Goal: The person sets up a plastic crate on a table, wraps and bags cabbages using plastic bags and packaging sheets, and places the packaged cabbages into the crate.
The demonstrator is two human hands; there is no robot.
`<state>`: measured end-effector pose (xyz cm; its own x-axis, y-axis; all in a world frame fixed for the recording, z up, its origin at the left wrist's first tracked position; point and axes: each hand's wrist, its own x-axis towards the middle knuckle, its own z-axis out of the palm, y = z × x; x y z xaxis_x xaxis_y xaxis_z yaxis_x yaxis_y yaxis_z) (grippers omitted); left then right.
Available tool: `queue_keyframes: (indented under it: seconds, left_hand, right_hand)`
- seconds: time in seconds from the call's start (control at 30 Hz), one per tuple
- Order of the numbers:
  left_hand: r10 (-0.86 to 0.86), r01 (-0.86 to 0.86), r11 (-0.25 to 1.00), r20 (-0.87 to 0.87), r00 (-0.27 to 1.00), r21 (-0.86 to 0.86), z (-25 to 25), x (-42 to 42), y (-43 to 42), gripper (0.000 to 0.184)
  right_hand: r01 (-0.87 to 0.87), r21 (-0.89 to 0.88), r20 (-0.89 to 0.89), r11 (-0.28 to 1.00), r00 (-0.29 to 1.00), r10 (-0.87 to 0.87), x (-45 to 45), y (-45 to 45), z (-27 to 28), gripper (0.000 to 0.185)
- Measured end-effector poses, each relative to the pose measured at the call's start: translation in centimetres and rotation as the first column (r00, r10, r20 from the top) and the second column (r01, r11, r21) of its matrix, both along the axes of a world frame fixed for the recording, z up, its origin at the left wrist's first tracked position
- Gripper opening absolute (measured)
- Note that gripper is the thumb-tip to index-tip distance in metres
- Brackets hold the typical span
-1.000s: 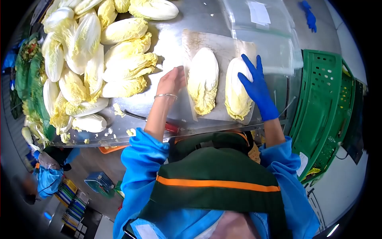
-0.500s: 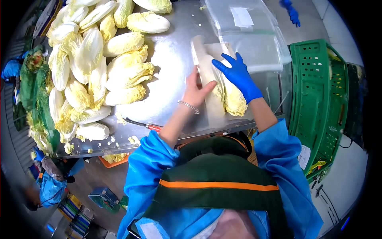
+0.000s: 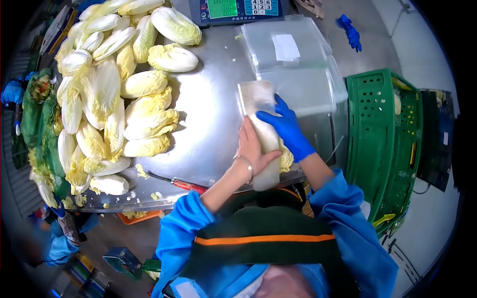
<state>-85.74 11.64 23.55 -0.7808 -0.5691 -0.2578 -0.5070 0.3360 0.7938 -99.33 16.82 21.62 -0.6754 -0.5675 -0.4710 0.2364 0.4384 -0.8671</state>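
Note:
My bare left hand (image 3: pixel 256 155) presses the left side of a whitish plastic bag (image 3: pixel 259 99), its thumb lying across the plastic. From the right, my right hand (image 3: pixel 289 133), in a blue glove, closes against the same bundle with its fingertips at the upper edge. Yellow leaves of a napa cabbage (image 3: pixel 286 158) show below the glove; most of the cabbage is hidden by the plastic and my hands. A knife with a red handle (image 3: pixel 189 186) lies left of my left forearm.
Many napa cabbages (image 3: pixel 107 89) are heaped on the left of the metal table (image 3: pixel 213 109). Clear plastic bags (image 3: pixel 308 82) lie at the back right. A digital scale (image 3: pixel 241 11) stands at the far edge, with green crates (image 3: pixel 370 149) to the right and a blue glove (image 3: pixel 350 34) beyond.
The plastic has come over the cabbages, two of which showed between my hands before. Both hands stay on the bundle. The view has shifted, bringing the scale into sight.

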Motion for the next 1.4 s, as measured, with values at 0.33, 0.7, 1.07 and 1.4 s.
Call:
queue_keyframes:
  seconds: [0.33,0.7,1.07,1.4]
  left_hand:
    - [-0.584,0.54,0.73,0.029,0.811,-0.418,-5.2,-14.5,-3.7,0.048]
    - [-0.534,0.497,0.667,0.108,0.838,-0.555,-8.0,-13.3,-2.2,0.043]
    - [-0.52,0.516,0.774,0.095,0.849,-0.367,-7.3,-14.1,-1.4,0.057]
    - [-0.559,0.22,0.657,-0.27,0.784,-0.721,-10.3,-13.0,-3.1,0.048]
  right_hand:
    - [0.293,-0.439,0.063,0.849,0.953,-0.296,-11.2,18.3,11.9,0.04]
    - [0.23,0.051,0.344,0.972,0.909,-0.234,-2.8,17.8,11.9,0.032]
    - [0.255,0.02,0.377,0.967,0.894,-0.244,-1.0,19.0,10.0,0.038]
    - [0.328,0.039,0.352,0.944,0.88,-0.32,0.2,22.6,9.4,0.038]
